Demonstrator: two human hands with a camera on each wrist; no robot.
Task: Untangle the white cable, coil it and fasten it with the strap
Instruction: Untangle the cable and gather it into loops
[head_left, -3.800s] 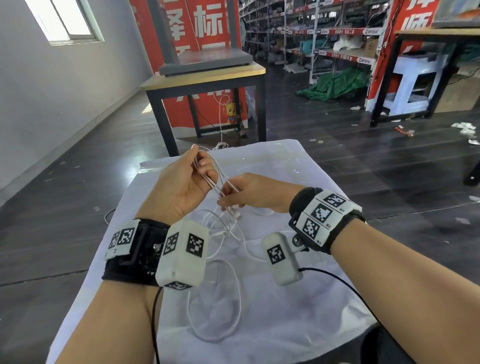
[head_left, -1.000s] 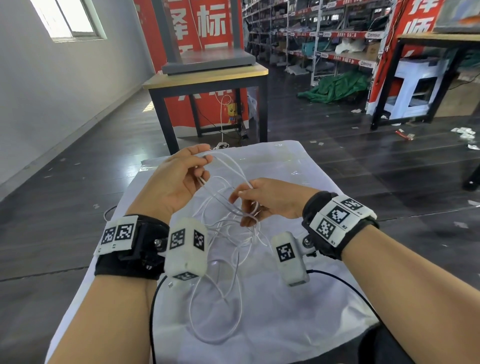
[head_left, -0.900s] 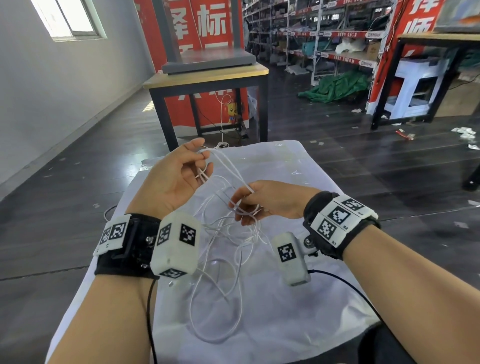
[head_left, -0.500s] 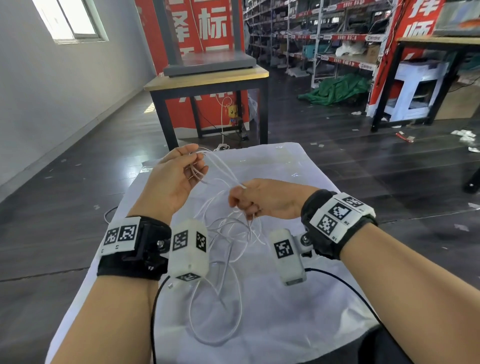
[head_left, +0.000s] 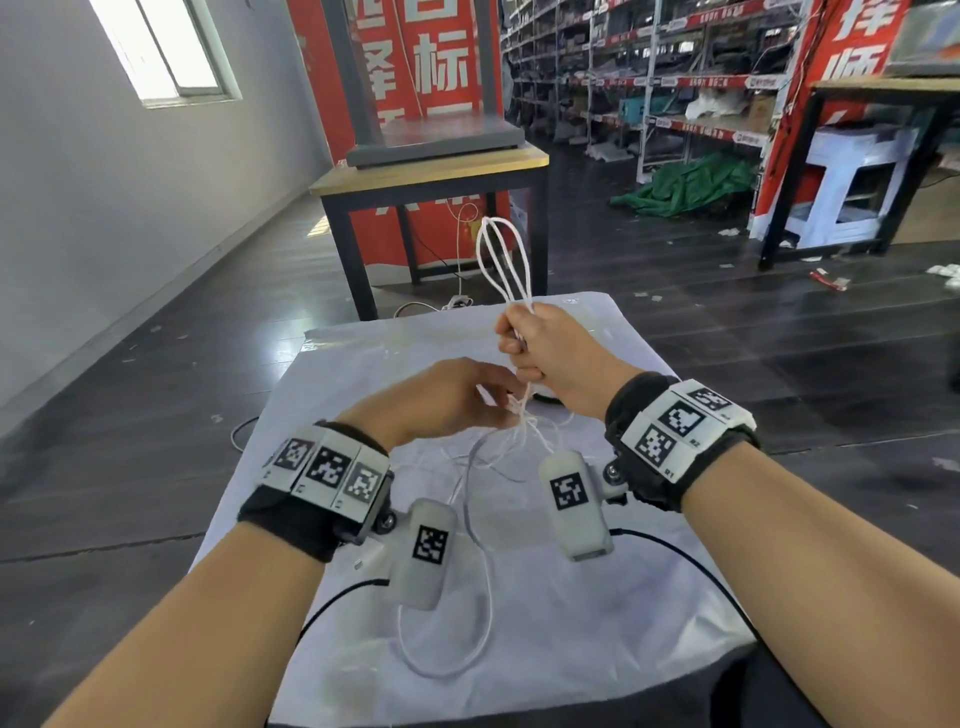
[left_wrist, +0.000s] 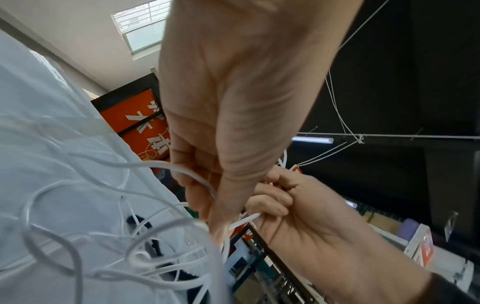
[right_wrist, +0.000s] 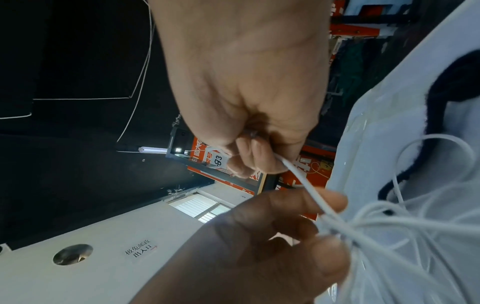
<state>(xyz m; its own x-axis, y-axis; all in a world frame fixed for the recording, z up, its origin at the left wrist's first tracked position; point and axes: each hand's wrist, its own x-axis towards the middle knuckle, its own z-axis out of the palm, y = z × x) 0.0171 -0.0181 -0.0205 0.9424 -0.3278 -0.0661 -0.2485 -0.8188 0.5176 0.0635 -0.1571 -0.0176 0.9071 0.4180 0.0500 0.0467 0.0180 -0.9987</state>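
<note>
Now the right hand (head_left: 550, 353) is fisted round the white cable (head_left: 506, 260), w/ a bunch of loops sticking up above the grip and the rest trailing down below it. Just under that fist the left hand (head_left: 441, 400) pinches strands betw. thumb & fingertips (right_wrist: 330, 200), at a tangle. Slack runs on down from there in loose loops onto the white-covered surface (head_left: 597, 649).

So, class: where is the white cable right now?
In the head view the white cable is centre: loops stand above the right hand gripping it, strands pass the left hand, and slack lies on the white cloth.
</note>
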